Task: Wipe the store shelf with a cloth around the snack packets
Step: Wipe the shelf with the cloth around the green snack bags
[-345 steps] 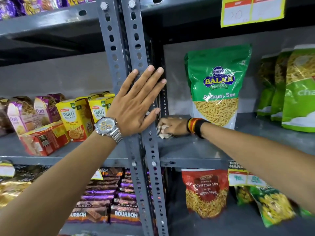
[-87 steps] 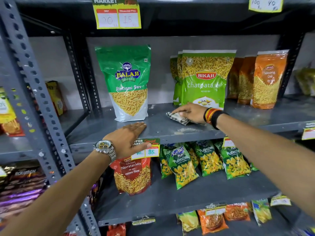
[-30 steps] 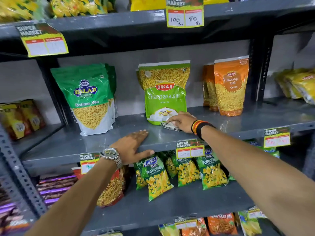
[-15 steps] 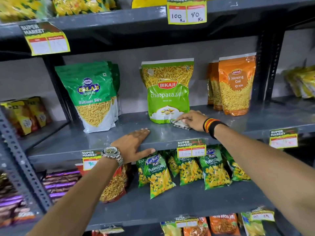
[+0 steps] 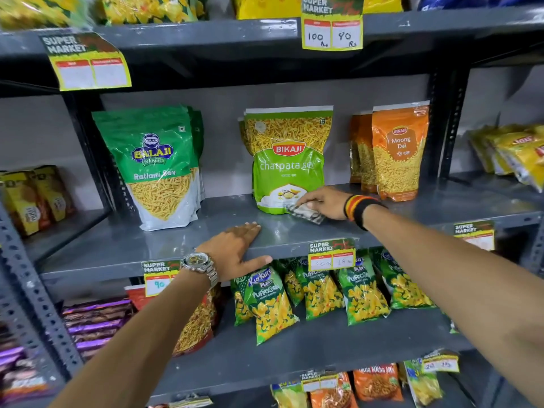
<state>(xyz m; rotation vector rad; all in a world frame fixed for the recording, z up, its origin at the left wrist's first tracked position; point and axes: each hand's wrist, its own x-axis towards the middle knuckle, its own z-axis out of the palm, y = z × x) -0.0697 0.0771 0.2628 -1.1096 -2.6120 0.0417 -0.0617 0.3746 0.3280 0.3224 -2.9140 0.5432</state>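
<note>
The grey metal shelf carries three groups of upright snack packets. Furthest left of the Bikaji chatpata sev packet stands the green Balaji Ratlami Sev packet, with the edges of at least two more behind it. In front and to the left of the Bikaji packet, the left hand lies flat and spread on the shelf's front edge, thumb hooked over the lip, holding nothing; a silver watch sits on its wrist. The Bikaji packet has at least one twin behind it. At its lower right corner lies the cloth, a small crumpled checked rag, pressed to the shelf by the right hand, fingers curled over it and touching the packet's base. Right of the Bikaji packet stand three orange Moong Dal packets.
</note>
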